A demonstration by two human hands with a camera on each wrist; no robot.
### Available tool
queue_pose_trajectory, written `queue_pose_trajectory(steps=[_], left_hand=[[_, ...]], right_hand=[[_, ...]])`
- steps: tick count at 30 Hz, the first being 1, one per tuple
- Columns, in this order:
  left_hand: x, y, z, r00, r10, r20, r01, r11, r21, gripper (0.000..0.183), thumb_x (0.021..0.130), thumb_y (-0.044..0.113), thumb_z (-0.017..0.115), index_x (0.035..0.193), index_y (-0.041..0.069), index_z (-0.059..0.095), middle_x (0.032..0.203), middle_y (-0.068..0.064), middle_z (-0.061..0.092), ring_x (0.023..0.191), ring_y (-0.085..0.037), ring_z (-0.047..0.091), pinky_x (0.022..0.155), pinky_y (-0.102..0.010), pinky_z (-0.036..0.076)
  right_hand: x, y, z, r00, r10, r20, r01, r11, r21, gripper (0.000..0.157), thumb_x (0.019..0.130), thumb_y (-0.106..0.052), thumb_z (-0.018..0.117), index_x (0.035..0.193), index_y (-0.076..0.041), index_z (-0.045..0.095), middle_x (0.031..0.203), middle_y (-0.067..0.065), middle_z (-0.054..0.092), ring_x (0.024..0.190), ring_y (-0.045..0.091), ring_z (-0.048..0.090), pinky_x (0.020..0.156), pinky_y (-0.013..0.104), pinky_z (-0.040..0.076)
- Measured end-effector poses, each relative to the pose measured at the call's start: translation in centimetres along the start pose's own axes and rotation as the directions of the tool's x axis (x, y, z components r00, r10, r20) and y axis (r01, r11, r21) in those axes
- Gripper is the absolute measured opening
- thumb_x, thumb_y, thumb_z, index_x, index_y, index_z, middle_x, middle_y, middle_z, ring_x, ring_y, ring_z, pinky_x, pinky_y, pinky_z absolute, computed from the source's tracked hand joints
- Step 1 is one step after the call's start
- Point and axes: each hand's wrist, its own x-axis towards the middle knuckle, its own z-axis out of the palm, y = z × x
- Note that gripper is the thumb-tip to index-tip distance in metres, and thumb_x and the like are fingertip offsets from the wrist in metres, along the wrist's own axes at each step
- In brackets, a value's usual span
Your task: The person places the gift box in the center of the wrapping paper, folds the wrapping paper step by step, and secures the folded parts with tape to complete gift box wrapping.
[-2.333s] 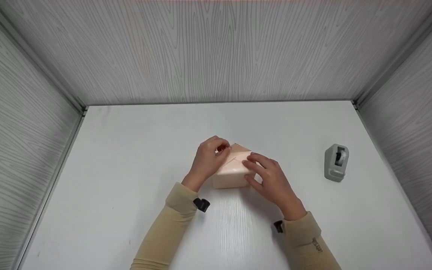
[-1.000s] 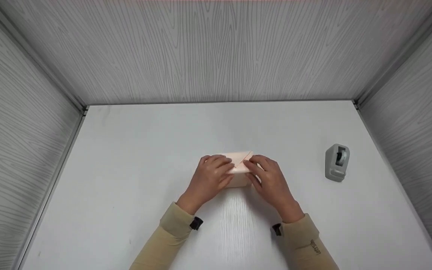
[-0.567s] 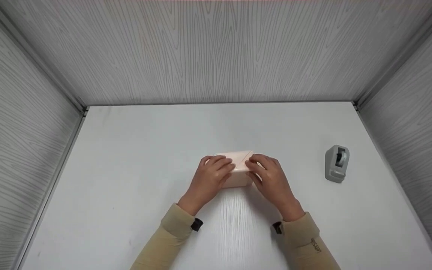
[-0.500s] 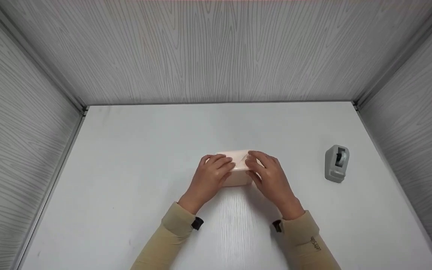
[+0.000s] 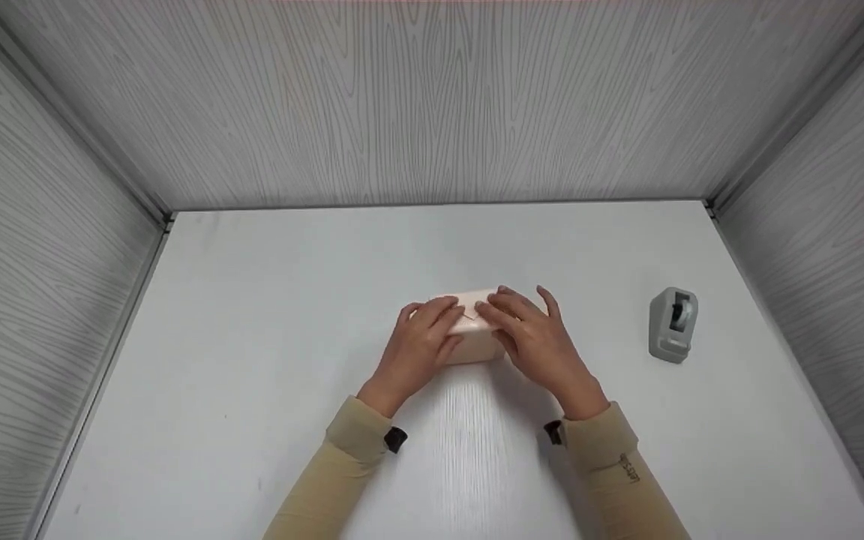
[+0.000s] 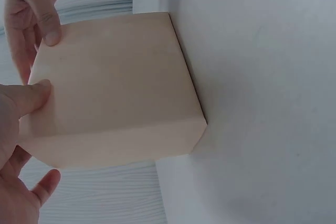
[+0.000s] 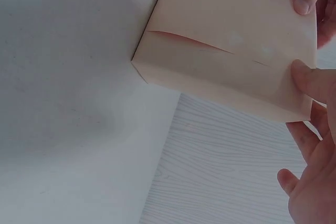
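Note:
A box wrapped in pale peach paper [image 5: 475, 346] sits on the white table between both hands. My left hand [image 5: 411, 346] grips its left side, thumb on the near face and fingers over the top. On the right, my right hand [image 5: 541, 343] holds the box with its thumb [image 7: 310, 80] on the near face and fingers on the top; its little finger sticks up. A small paper crease shows on top between the fingertips. In the right wrist view, a slit-like paper edge gapes slightly along the near face. The hands hide much of the top.
A grey tape dispenser [image 5: 673, 325] with a roll of tape stands to the right on the white table [image 5: 267, 300]. Grey wood-grain panels [image 5: 432, 105] enclose the table at the back and both sides.
The raised paper flap at the top is now folded down flat. The left hand has come round the box's left side. Hands and box have shifted slightly away; a right finger has lifted.

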Motion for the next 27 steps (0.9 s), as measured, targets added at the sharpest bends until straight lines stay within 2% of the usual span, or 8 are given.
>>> queue_pose_trajectory(steps=[5, 9, 13, 20, 27], left_hand=[[-0.34, -0.57, -0.24, 1.000, 0.005, 0.031, -0.006, 1.000, 0.014, 0.039, 0.091, 0.025, 0.072, 0.126, 0.010, 0.064, 0.134, -0.007, 0.055, 0.130, -0.022, 0.047, 0.100, -0.046, 0.040], [-0.46, -0.94, -0.28, 1.000, 0.025, 0.011, -0.025, 1.000, 0.018, 0.041, 0.088, 0.024, 0.075, 0.125, 0.012, 0.065, 0.132, -0.006, 0.057, 0.127, -0.022, 0.050, 0.097, -0.047, 0.042], [-0.49, -1.11, -0.14, 0.999, 0.042, -0.002, -0.041, 0.998, 0.052, 0.038, 0.091, 0.029, 0.071, 0.125, 0.015, 0.066, 0.131, -0.004, 0.058, 0.126, -0.021, 0.051, 0.094, -0.046, 0.044], [-0.31, -1.03, -0.06, 1.000, 0.017, 0.001, -0.017, 0.999, 0.036, 0.037, 0.092, 0.031, 0.069, 0.126, 0.016, 0.066, 0.131, -0.003, 0.060, 0.125, -0.020, 0.051, 0.093, -0.046, 0.043], [-0.40, -1.00, -0.05, 1.000, -0.004, 0.010, 0.004, 1.000, 0.028, 0.041, 0.092, 0.033, 0.068, 0.127, 0.012, 0.065, 0.131, -0.003, 0.059, 0.126, -0.019, 0.050, 0.091, -0.046, 0.044]], right_hand=[[-0.14, 0.10, 0.36, 1.000, -0.003, 0.023, 0.003, 1.000, 0.012, 0.041, 0.089, -0.007, 0.072, 0.129, -0.017, 0.065, 0.136, 0.005, 0.056, 0.134, 0.021, 0.045, 0.110, 0.060, 0.022], [-0.26, 0.10, 0.49, 0.999, 0.000, 0.037, -0.001, 0.999, 0.037, 0.044, 0.089, -0.003, 0.071, 0.131, -0.014, 0.063, 0.141, 0.005, 0.053, 0.134, 0.020, 0.045, 0.111, 0.058, 0.023], [-0.22, 0.17, 0.51, 1.000, -0.008, 0.022, 0.007, 0.999, 0.046, 0.046, 0.087, -0.001, 0.072, 0.130, -0.014, 0.064, 0.138, 0.005, 0.056, 0.132, 0.019, 0.048, 0.109, 0.058, 0.027], [-0.03, 0.32, 0.50, 1.000, -0.005, 0.007, 0.005, 0.998, 0.067, 0.047, 0.085, 0.000, 0.074, 0.129, -0.013, 0.066, 0.135, 0.006, 0.058, 0.130, 0.021, 0.050, 0.106, 0.058, 0.032], [-0.03, 0.22, 0.54, 1.000, -0.001, -0.003, 0.002, 0.997, 0.071, 0.047, 0.084, 0.000, 0.075, 0.128, -0.013, 0.066, 0.134, 0.006, 0.059, 0.129, 0.021, 0.050, 0.104, 0.057, 0.033]])
